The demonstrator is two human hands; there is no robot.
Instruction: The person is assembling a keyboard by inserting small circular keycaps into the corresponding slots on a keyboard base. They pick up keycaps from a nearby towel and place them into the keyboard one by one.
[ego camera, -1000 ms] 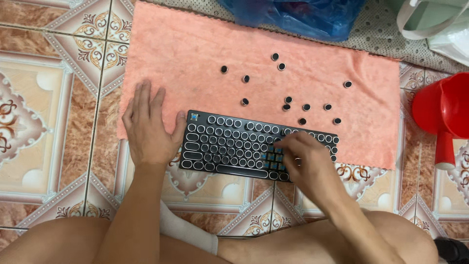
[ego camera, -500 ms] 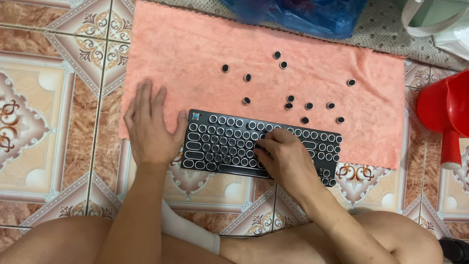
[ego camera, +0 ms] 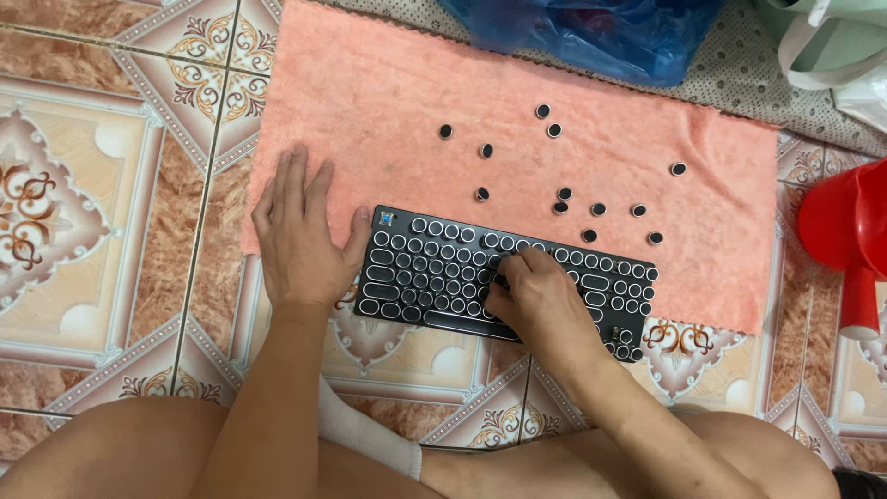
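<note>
A black keyboard [ego camera: 434, 273] with round silver-rimmed keycaps lies across the near edge of a pink towel [ego camera: 388, 102]. My left hand [ego camera: 300, 236] rests flat on the towel, its thumb against the keyboard's left end. My right hand [ego camera: 536, 296] sits on the middle of the keyboard, fingers curled down and pinched at a keycap near the upper rows. Several loose round keycaps [ego camera: 564, 194] are scattered on the towel beyond the keyboard.
A blue plastic bag [ego camera: 601, 32] lies past the towel's far edge. A red plastic stool [ego camera: 850, 231] stands at the right. Pale bags [ego camera: 832, 46] sit at the top right. Patterned floor tiles [ego camera: 83, 212] surround the towel; my bare legs are at the bottom.
My right hand has slid leftward along the keyboard, from its right part to its middle. My left hand has stayed in place.
</note>
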